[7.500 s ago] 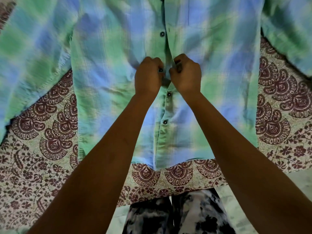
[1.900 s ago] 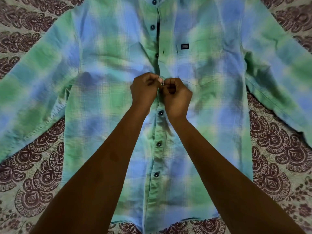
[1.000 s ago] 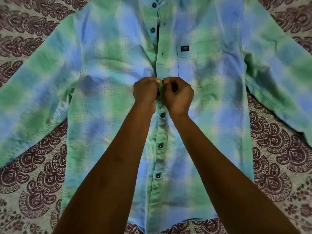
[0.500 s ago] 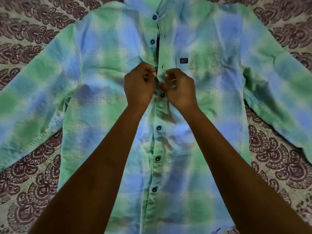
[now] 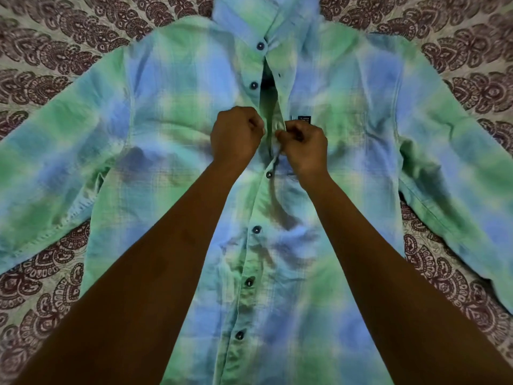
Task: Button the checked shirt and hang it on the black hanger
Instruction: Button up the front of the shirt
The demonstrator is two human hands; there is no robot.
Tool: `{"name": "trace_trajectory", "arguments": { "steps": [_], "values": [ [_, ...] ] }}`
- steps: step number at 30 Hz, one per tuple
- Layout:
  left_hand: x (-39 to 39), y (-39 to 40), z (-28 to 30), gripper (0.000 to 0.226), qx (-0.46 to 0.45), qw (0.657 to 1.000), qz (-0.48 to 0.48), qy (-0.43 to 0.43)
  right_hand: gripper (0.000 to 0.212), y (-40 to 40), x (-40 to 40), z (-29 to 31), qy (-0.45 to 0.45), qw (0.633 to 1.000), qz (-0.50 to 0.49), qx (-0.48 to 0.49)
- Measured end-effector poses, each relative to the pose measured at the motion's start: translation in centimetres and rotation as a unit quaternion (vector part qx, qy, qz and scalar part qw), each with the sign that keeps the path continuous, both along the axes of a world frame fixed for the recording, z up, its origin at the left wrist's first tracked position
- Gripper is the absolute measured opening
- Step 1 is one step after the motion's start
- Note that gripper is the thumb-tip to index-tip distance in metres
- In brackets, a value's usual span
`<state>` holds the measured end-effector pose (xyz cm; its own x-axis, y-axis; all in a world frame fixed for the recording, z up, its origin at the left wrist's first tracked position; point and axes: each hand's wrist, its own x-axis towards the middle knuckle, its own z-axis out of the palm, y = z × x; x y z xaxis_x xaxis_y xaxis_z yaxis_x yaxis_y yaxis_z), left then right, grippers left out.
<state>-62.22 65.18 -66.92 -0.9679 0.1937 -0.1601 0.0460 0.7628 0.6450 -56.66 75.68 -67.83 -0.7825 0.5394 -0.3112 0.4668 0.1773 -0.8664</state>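
While both my forearms reach forward, my left hand (image 5: 236, 134) and right hand (image 5: 304, 147) pinch the checked shirt (image 5: 172, 112) placket edges, fingers curled tight.

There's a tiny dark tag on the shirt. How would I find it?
Start at the green and blue checked cotton shirt spread flat on the maroon-patterned bedsheet. Follow its front opening up to the right hand; just above that hand's knuckles sits the small dark rectangular label. Unlike the round dark buttons nearby, it is square-cornered.
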Motion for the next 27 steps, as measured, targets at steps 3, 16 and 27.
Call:
{"name": "trace_trajectory", "arguments": {
  "steps": [3, 16, 27],
  "values": [
    [-0.2, 0.9, 1.1, 0.008, 0.051, 0.998, 0.035, -0.019, 0.008, -0.4, 0.1, 0.3, 0.022, 0.999, -0.012, -0.028],
    [-0.1, 0.6, 1.5, 0.017, 0.146, 0.975, 0.078, -0.146, 0.018, -1.0, 0.4, 0.2, 0.030, 0.984, -0.078, -0.157],
    [-0.7, -0.2, 1.8, 0.027, 0.207, 0.955, 0.065, -0.204, 0.024, 0.6, 0.2, 1.1, 0.013, 0.932, -0.031, -0.361]
  ]
}}
